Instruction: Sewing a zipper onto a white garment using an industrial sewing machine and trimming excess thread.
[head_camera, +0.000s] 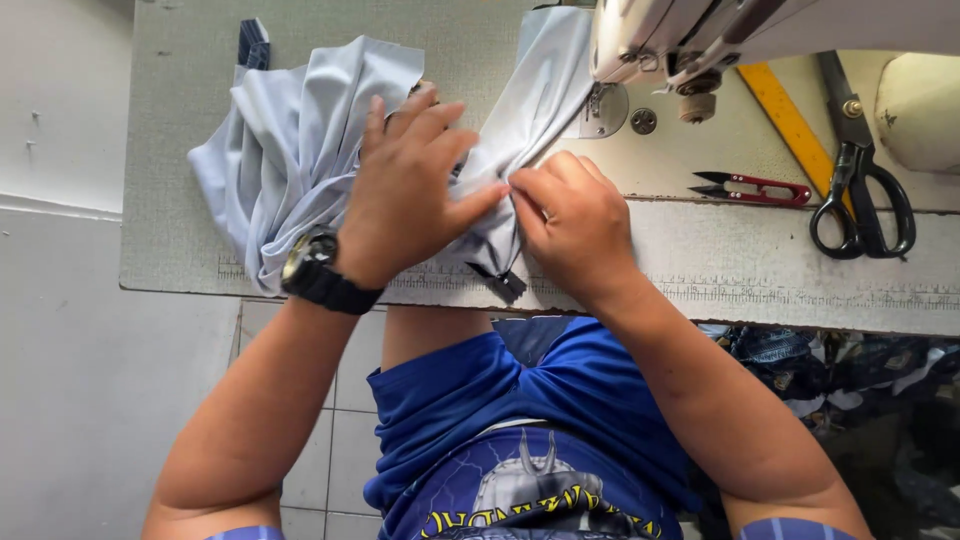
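Observation:
A pale grey-blue garment (290, 140) lies bunched on the sewing table (760, 265), one strip of it running up under the sewing machine's head (680, 40). My left hand (405, 190), with a black wristwatch on the wrist, presses flat on the fabric with fingers spread. My right hand (570, 215) pinches a fold of the same fabric beside the left fingertips. A small dark tab (505, 283) of the garment hangs at the table's front edge below both hands.
Red thread snips (755, 187), large black scissors (860, 170) and a yellow ruler (795, 125) lie to the right of the needle plate (605, 110). A dark cloth piece (253, 43) sits at the far left. Dark fabric is piled under the table at right.

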